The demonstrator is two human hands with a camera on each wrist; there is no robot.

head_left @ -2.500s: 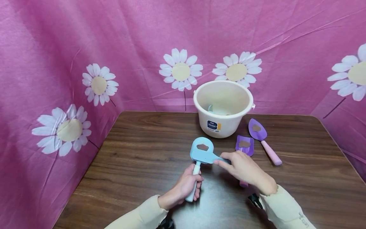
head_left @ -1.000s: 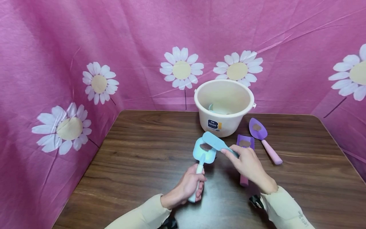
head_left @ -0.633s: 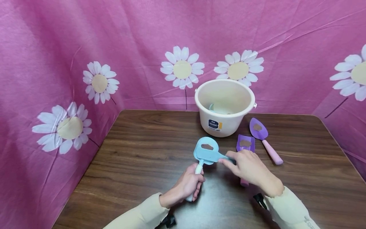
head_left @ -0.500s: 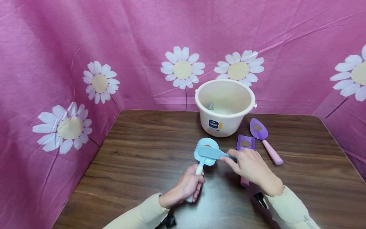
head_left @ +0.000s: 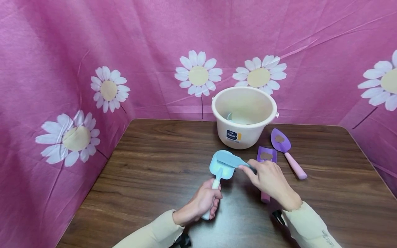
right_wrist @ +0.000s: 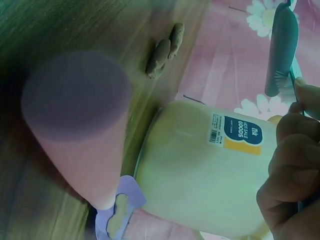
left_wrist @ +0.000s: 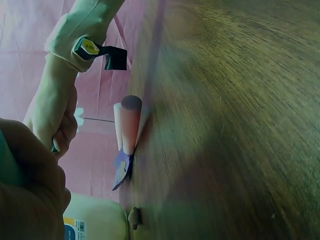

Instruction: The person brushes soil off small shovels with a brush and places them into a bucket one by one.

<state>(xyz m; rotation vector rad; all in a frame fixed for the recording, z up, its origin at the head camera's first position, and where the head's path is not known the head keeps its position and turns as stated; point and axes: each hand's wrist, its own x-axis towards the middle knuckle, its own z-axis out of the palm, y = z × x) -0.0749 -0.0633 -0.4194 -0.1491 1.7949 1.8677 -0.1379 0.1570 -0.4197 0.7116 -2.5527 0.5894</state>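
Note:
My left hand grips the white handle of a light blue toy shovel, its blade raised over the table. With my right hand I pinch the handle of a blue brush, which lies across the upper part of the blade. Its bristles show in the right wrist view. No brown lump is visible on the bare part of the blade; the brush hides the rest. Two brown lumps lie on the table in the right wrist view.
Beyond the hands stands a cream bucket with light blue items partly visible inside. To its right lie a purple pointed trowel and a purple square shovel, each with a brown patch. A pink flowered cloth hangs behind the table.
The brush has swung back and forth over the shovel's blade and now lies higher on it. The brown patch seen on the blade earlier is no longer visible. Both grips are unchanged.

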